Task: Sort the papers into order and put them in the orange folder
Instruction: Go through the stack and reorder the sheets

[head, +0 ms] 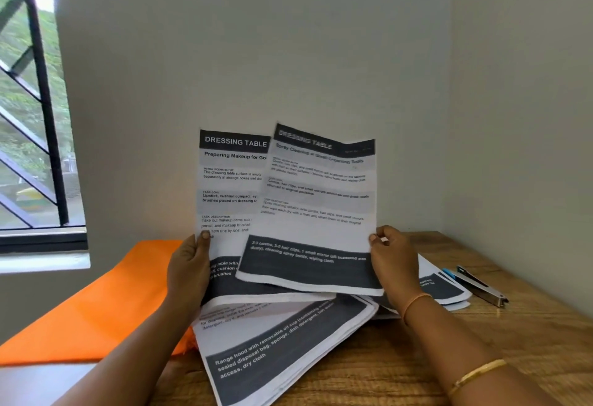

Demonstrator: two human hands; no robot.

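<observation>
A: Where do the grips stand?

B: Left grip (189, 264) pinches the makeup sheet (231, 187) at its left edge, thumb on the printed face. Right grip (391, 258) pinches the spray-cleaning sheet (317, 200) at its right edge, thumb in front. Both sheets are raised upright. The spray-cleaning sheet is a little tilted and overlaps the makeup sheet's right half.

A: Same heading?

B: Both read DRESSING TABLE. It looks like 2 pages being compared for order. Any page numbers are too small to read.

A: The folder?

B: Orange folder (96, 303) lies flat on the bench (481, 325), below and left of the left grip, partly hidden by that forearm. No paper shows on it. Cannot tell whether it is open.

A: Other papers?

B: Loose pile (276, 348) sits beneath and between both grips, fanned and askew. More sheets (442, 283) lie below the right grip, on its outer side. Stapler (481, 287) is farther right of those.

A: Progress?

B: Judgement: early. Sorting is under way with 2 sheets in hand, and most of the papers look unsorted. Left to do: order the pile, square it, load the folder. Nothing filed as far as can be seen.
</observation>
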